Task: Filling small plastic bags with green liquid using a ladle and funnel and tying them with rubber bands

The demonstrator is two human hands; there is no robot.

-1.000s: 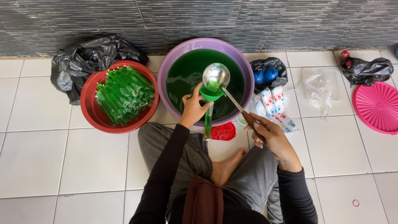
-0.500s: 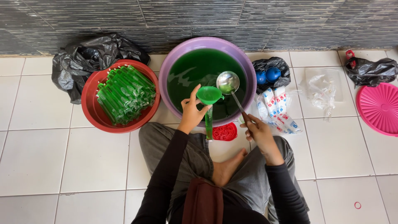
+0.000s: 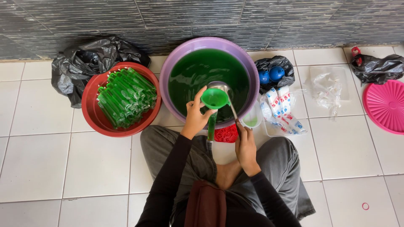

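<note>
The left hand [image 3: 195, 119] is closed around a green funnel [image 3: 214, 98], thumb and fingers gripping its rim and neck, and holds it just over the near edge of the purple basin [image 3: 176, 59], which is full of dark green liquid; a thin tube of green liquid [image 3: 211, 126] hangs straight down from the funnel's spout, in front of the basin wall. The right hand [image 3: 246, 147] is clamped on the handle of a metal ladle [image 3: 219, 86] (its bowl sits just behind the funnel, partly hidden by it); the two hands are apart, the right one lower and nearer the person's knee. A small heap of red rubber bands [image 3: 226, 133] lies on the tiles between the hands; to the left, touching the basin, a red bowl [image 3: 94, 117] holds a pile of filled green tubes [image 3: 125, 96]; black bags [image 3: 84, 63] lie behind it; a pink lid [image 3: 385, 105] lies well off to the right.
</note>
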